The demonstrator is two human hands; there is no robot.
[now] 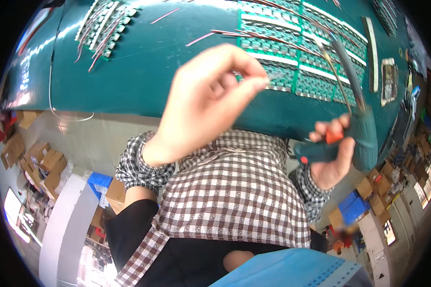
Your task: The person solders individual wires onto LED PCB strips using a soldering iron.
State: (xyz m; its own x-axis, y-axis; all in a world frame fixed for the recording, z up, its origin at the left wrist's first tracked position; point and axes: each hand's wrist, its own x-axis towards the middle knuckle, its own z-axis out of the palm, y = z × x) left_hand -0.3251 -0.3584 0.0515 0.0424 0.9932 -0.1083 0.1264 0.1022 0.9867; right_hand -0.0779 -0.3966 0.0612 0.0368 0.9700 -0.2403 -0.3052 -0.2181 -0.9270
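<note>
Evidently, the left hand's [208, 98] fingers are pinched narrow, thumb and forefinger meeting just above the nearest circuit boards [316, 86]; a pale sliver shows at their tips, too blurred for me to tell whether it is held; the right hand [333, 153] has its fingers wrapped around a dark green pistol-grip tool [365, 138] with a red trigger, its metal tube and thin rod slanting over the boards; these boards lie in rows on the green bench [143, 93], toward its right end and close to its near edge; red and dark wires [273, 42] cross the rows away from that edge, while the nearest rows seem to have none, so I judge the work partway, with those rows left; whether any joint is made is too small to see; toward the bench's left end, a cluster of wired boards [107, 31] may be further along; loose pink wires [199, 39] lie between the two groups; as for writing, no brand or lettering is legible on tool or boards; beyond the near edge, a blue bin [99, 181] has a white label [103, 199], too small to read.
</note>
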